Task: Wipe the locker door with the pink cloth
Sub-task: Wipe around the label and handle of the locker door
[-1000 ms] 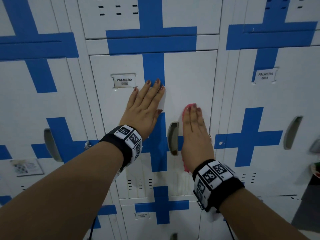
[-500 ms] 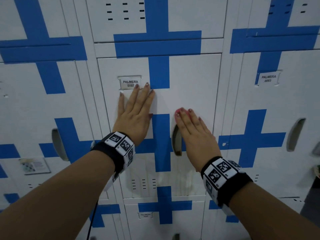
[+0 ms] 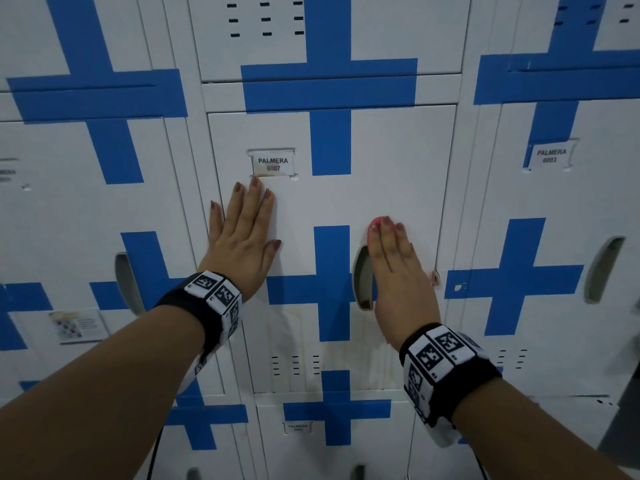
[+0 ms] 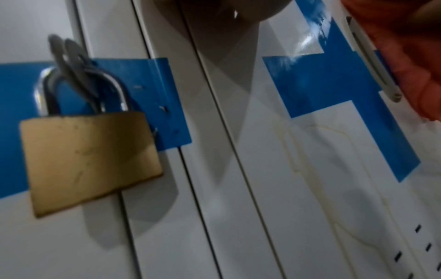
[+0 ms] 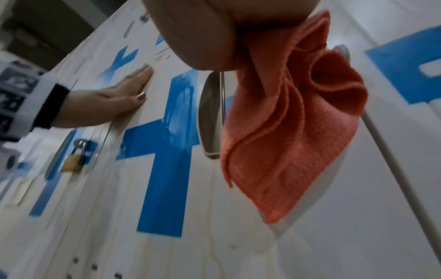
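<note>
Off to the left of the left hand there's a scuffed brass padlock with a steel shackle (image 4: 88, 158) hanging on the neighbouring locker's blue-taped edge, and lower left of that a small printed paper notice (image 3: 77, 325) stuck flat on the metal. Up right of the right hand, the next locker has a white "PALMERA 0003" name tag (image 3: 550, 156), plus a grey recessed oval handle slot (image 3: 603, 270) further down.

Both forearms are bare, with no sleeves. Each wrist carries a wide black fabric wristband, one on the left (image 3: 207, 306) and one on the right (image 3: 450, 375), faced with white square panels printed with black coded patterns. The fingernails on the left hand (image 3: 242, 233) and the right hand (image 3: 398, 268) are painted dark reddish-brown.
</note>
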A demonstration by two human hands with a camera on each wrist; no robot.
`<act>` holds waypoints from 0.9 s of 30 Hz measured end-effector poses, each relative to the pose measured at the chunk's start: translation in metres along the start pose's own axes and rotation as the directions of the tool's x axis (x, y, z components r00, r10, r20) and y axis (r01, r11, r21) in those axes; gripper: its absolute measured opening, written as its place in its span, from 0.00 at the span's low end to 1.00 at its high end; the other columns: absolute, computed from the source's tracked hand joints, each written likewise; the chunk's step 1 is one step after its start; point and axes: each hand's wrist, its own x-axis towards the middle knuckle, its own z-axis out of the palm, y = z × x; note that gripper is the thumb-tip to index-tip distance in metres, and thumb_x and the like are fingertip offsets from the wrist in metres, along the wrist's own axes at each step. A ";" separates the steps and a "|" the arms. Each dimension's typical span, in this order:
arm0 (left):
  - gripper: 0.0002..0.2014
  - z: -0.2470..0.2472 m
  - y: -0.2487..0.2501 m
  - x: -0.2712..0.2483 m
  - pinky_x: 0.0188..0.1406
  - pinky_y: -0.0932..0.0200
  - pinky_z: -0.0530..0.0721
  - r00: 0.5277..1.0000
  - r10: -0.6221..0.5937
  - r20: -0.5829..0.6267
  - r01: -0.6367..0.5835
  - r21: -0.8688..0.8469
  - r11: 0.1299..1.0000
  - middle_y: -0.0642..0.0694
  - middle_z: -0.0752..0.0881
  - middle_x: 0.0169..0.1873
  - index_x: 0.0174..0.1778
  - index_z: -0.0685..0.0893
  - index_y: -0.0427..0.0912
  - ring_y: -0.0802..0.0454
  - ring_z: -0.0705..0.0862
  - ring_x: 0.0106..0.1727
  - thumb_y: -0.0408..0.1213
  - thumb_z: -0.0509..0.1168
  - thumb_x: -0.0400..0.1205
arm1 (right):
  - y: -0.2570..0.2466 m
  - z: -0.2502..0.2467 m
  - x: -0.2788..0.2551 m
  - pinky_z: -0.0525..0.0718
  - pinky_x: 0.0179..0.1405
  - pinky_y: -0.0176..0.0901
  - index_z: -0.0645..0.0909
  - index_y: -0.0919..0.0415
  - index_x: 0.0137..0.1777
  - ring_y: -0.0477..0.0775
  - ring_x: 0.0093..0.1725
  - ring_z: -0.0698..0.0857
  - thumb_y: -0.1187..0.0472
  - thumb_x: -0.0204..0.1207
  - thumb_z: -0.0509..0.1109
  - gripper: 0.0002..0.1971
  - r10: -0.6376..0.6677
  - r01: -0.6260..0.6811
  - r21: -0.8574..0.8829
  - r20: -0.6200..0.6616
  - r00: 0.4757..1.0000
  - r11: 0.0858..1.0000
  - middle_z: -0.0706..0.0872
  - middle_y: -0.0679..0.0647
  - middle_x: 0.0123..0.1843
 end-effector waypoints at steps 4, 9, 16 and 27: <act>0.33 0.000 0.000 0.000 0.78 0.47 0.31 1.000 0.004 -0.006 -0.004 -0.005 1.000 0.52 0.33 0.80 0.81 0.36 0.45 0.51 0.31 0.81 0.50 0.43 0.85 | 0.005 0.008 -0.003 0.38 0.77 0.47 0.35 0.60 0.82 0.52 0.81 0.34 0.73 0.69 0.65 0.49 -0.052 0.052 -0.029 -0.015 0.999 0.998 0.34 0.52 0.82; 0.33 0.002 -0.001 0.000 0.78 0.46 0.30 1.000 0.007 -0.002 -0.007 -0.001 1.000 0.52 0.31 0.80 0.81 0.34 0.46 0.51 0.31 0.81 0.50 0.44 0.85 | 0.018 0.010 -0.007 0.35 0.78 0.43 0.25 0.57 0.79 0.52 0.79 0.28 0.75 0.66 0.70 0.58 0.177 -0.173 0.064 -0.070 0.982 0.983 0.24 0.51 0.80; 0.33 0.004 0.000 0.000 0.77 0.48 0.28 1.000 -0.007 -0.002 0.007 0.021 1.000 0.52 0.31 0.80 0.81 0.35 0.45 0.50 0.31 0.81 0.50 0.43 0.85 | 0.009 0.029 -0.014 0.47 0.81 0.51 0.30 0.56 0.81 0.49 0.80 0.30 0.76 0.68 0.51 0.46 0.041 -0.037 0.068 -0.052 0.998 0.997 0.30 0.50 0.82; 0.33 0.003 0.002 0.000 0.77 0.49 0.26 1.000 -0.005 -0.015 0.005 0.028 1.000 0.51 0.32 0.80 0.81 0.35 0.43 0.50 0.31 0.81 0.49 0.44 0.85 | 0.019 0.059 -0.044 0.54 0.76 0.55 0.45 0.62 0.82 0.56 0.82 0.47 0.76 0.68 0.53 0.41 0.000 0.000 -0.009 -0.052 0.999 1.000 0.48 0.57 0.84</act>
